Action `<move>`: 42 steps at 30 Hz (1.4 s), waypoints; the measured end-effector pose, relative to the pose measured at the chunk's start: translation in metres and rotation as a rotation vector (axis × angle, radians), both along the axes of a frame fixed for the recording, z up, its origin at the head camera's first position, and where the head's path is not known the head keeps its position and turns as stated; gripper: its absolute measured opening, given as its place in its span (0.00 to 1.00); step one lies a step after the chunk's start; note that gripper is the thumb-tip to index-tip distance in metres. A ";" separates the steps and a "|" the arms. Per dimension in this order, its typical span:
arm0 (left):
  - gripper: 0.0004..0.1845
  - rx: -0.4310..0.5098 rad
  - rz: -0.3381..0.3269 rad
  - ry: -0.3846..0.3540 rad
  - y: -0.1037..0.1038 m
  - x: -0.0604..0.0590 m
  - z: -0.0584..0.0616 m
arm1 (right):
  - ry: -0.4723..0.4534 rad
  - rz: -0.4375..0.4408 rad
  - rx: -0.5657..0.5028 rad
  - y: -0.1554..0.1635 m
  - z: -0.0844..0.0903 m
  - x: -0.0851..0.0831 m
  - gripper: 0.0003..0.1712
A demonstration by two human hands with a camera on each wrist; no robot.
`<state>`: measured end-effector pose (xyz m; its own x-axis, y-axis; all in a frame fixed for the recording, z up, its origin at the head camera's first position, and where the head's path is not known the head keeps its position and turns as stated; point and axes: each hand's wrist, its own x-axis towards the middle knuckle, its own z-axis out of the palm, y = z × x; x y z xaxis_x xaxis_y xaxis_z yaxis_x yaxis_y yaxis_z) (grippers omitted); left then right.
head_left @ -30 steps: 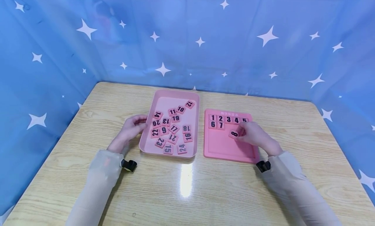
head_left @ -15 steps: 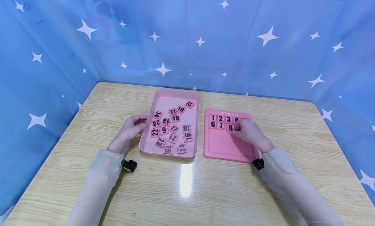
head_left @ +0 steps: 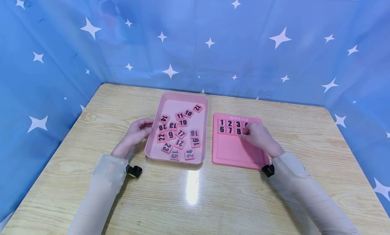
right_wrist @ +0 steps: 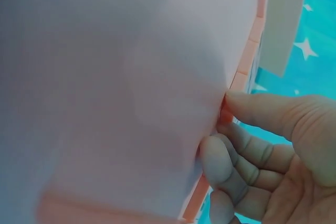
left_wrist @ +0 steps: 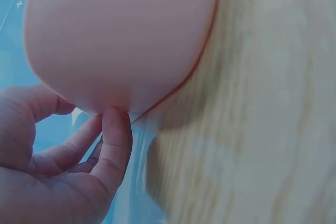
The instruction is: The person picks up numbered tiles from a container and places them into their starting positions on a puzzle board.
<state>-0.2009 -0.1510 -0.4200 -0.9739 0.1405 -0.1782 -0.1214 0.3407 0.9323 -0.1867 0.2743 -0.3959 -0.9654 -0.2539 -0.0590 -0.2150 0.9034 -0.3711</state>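
Only the head view shows the layout: a flat pink square number board (head_left: 234,150) lies on the pale wood-grain surface (head_left: 195,201), with small pink square tiles 1 to 5 in its top row and 6, 7 and the pink square tile numbered 8 (head_left: 238,131) in the second row. Just left of the board stands a shallow pink plastic tray (head_left: 155,153) holding loose numbered tiles (head_left: 179,133) from 9 to 24.

The right wrist view is blurred and close; it shows what the head view hides, the right hand's (right_wrist: 283,156) fingers (right_wrist: 252,109) curled with tips pressed at the board's tile row. In the head view this right hand (head_left: 259,137) lies over the board's upper right part, covering tile 5 and touching the 8 tile; whether it pinches the tile cannot be told.

The left wrist view shows the left hand (left_wrist: 58,171) with loosely curled fingers (left_wrist: 116,135), one tip touching the tray's rounded corner. In the head view the left hand (head_left: 135,133) rests at the tray's left edge, gripping nothing.
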 end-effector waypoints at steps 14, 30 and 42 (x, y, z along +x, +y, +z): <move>0.22 0.016 0.004 -0.007 0.000 0.000 0.001 | -0.012 -0.003 -0.110 -0.029 0.056 -0.016 0.13; 0.22 0.024 -0.001 -0.026 0.001 0.001 0.003 | -0.025 0.182 -0.416 -0.128 0.051 -0.032 0.10; 0.22 0.029 0.008 -0.021 0.000 -0.001 0.000 | -0.076 0.236 -0.450 -0.152 0.034 -0.025 0.09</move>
